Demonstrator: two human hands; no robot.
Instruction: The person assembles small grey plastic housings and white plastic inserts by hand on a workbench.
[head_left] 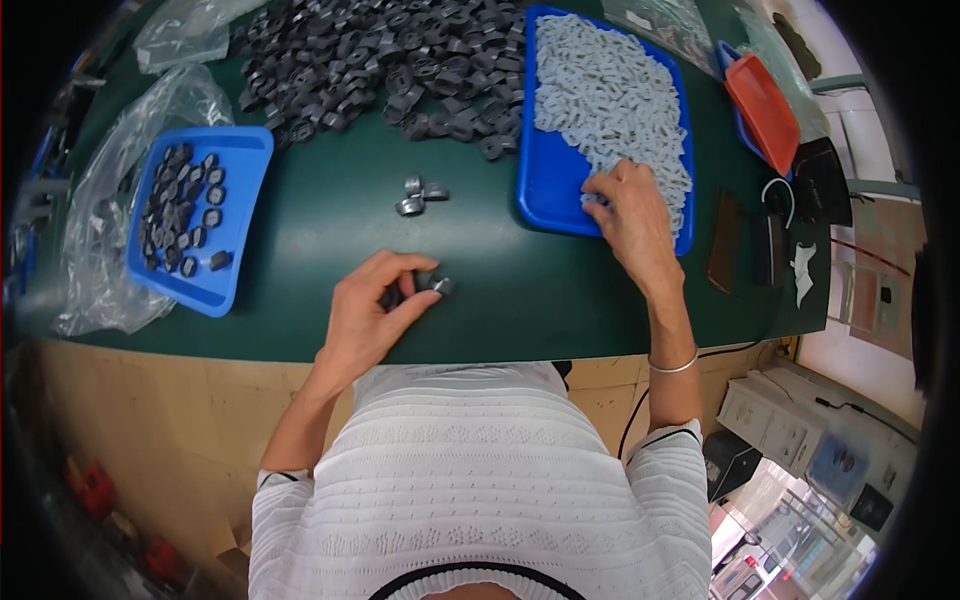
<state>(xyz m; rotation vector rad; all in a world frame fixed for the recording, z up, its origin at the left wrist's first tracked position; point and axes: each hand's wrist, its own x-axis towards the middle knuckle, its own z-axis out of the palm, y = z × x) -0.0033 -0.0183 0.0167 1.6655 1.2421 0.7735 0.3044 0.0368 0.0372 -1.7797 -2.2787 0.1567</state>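
Note:
My left hand [372,305] is closed just above the green table, thumb and fingers gripping a small dark knob-like part [440,285]. More dark shapes show between its fingers, too hidden to count. My right hand [637,215] reaches into the blue tray [548,180] of small light-grey plastic pieces [610,95]. Its thumb and fingers are bent together at the near edge of the heap. What they pinch, if anything, is too small to make out. Ahead of my left hand stands a little group of loose dark knob-like parts [411,206].
A big heap of dark parts [370,65] covers the table's far middle. To the left, a light-blue tray [235,210] with several dark parts rests on clear plastic bags [110,260]. At the right are a red tray [765,110], a brown strip [724,240] and a black box [768,250].

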